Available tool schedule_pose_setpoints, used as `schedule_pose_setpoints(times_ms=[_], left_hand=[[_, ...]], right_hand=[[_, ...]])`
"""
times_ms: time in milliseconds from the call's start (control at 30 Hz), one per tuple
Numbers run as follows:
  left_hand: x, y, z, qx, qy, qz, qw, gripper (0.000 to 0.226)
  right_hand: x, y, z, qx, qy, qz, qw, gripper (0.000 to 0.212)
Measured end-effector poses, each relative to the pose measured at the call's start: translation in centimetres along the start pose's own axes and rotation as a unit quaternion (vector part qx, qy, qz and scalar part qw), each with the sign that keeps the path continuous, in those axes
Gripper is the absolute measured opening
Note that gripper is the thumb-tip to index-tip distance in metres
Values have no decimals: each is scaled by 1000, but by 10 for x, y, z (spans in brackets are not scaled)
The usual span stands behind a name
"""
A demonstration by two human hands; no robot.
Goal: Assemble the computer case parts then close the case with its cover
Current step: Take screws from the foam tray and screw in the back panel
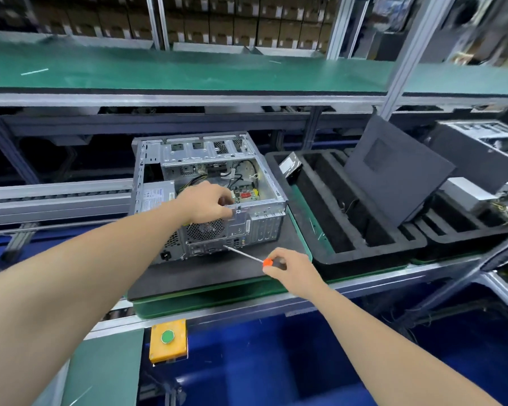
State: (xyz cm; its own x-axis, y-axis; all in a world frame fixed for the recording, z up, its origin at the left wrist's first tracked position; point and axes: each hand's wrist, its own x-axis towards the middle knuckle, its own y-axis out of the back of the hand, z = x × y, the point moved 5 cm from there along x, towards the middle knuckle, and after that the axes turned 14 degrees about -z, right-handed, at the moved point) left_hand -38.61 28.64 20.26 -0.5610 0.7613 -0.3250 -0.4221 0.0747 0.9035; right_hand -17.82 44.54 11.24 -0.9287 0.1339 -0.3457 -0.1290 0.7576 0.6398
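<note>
An open silver computer case (264, 221) lies on its side on a dark mat (217, 273), rear panel toward me, motherboard and cables visible inside. My left hand (208, 202) grips the top rear edge of the case. My right hand (288, 269) holds a screwdriver (242, 253) with an orange-and-black handle; its tip touches the rear panel near the ports. The dark case cover (393, 171) leans upright in the foam tray to the right.
A black foam tray (323, 230) with long slots sits right of the case and holds a hard drive (291, 167). Another case (481, 150) stands at far right. A yellow box with a green button (167, 339) is mounted below the conveyor edge. A green shelf (188, 71) runs overhead.
</note>
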Motion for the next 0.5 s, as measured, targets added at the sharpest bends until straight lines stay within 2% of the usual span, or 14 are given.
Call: schedule_pose_setpoints(times_ms=[67, 133, 167, 200, 233, 267, 367, 433, 500], left_hand=[[-3, 4, 21, 10, -40, 106, 994, 41], [-12, -1, 53, 60, -141, 234, 960, 30], [-17, -11, 71, 91, -192, 264, 941, 24], [-18, -26, 86, 115, -231, 263, 930, 19], [-15, -44, 97, 126, -241, 236, 933, 16], [-9, -62, 102, 127, -221, 198, 946, 15], [8, -106, 100, 108, -82, 115, 984, 25], [16, -119, 96, 84, -11, 116, 990, 29], [23, -124, 95, 61, 39, 145, 987, 23]], right_hand=[[9, 20, 2, -61, 15, 7, 998, 14], [19, 35, 5, -113, 23, -2, 993, 15], [25, 42, 7, -137, 27, -8, 990, 16], [30, 47, 9, -162, 32, -16, 986, 17], [35, 51, 11, -185, 39, -22, 982, 17], [40, 53, 14, -199, 47, -28, 978, 18], [53, 57, 25, -175, 76, -38, 981, 19], [61, 56, 33, -135, 98, -38, 985, 22], [68, 55, 39, -102, 124, -36, 986, 27]])
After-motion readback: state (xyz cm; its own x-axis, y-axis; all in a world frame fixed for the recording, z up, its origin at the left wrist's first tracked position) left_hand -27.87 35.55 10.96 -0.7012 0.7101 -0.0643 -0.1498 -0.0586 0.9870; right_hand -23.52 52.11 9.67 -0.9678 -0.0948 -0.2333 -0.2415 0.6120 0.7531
